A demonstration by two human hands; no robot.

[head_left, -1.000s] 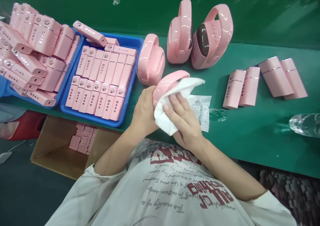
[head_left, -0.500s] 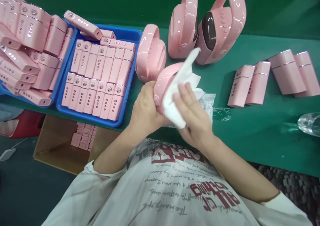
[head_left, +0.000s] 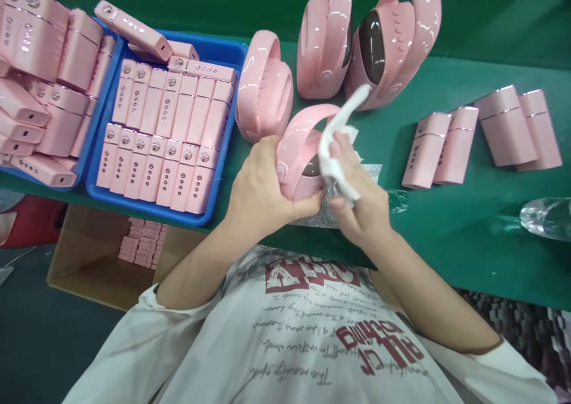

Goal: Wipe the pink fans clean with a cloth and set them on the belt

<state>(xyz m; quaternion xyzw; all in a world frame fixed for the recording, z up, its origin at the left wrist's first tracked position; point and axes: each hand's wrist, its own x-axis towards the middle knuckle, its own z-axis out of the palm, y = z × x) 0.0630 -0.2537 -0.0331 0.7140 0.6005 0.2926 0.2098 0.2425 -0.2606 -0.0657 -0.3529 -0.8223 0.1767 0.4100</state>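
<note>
My left hand (head_left: 267, 187) is wrapped round a glossy pink device with a loop handle (head_left: 297, 154), gripping its left side. A dark window shows on the device's right face. In my right hand (head_left: 361, 199) is a white cloth or wipe (head_left: 332, 154), bunched between thumb and fingers close to that window. Behind, a similar pink handled device (head_left: 265, 91) stands on the green table (head_left: 468, 243), with two larger ones, a pink device (head_left: 323, 47) and another with a dark window (head_left: 392, 47), farther back.
A blue tray (head_left: 205, 218) of pink rectangular units stands left of my hands, beside another heaped tray. Several loose pink units (head_left: 426, 151) lie to the right, near a clear bottle-like object (head_left: 546, 218). Clear plastic (head_left: 316, 218) lies under my hands. Below is a cardboard box (head_left: 89, 267).
The white cloth has moved right, off the front of the device, uncovering its dark window. My right hand has shifted right and its fingers have curled in. My left hand keeps its hold.
</note>
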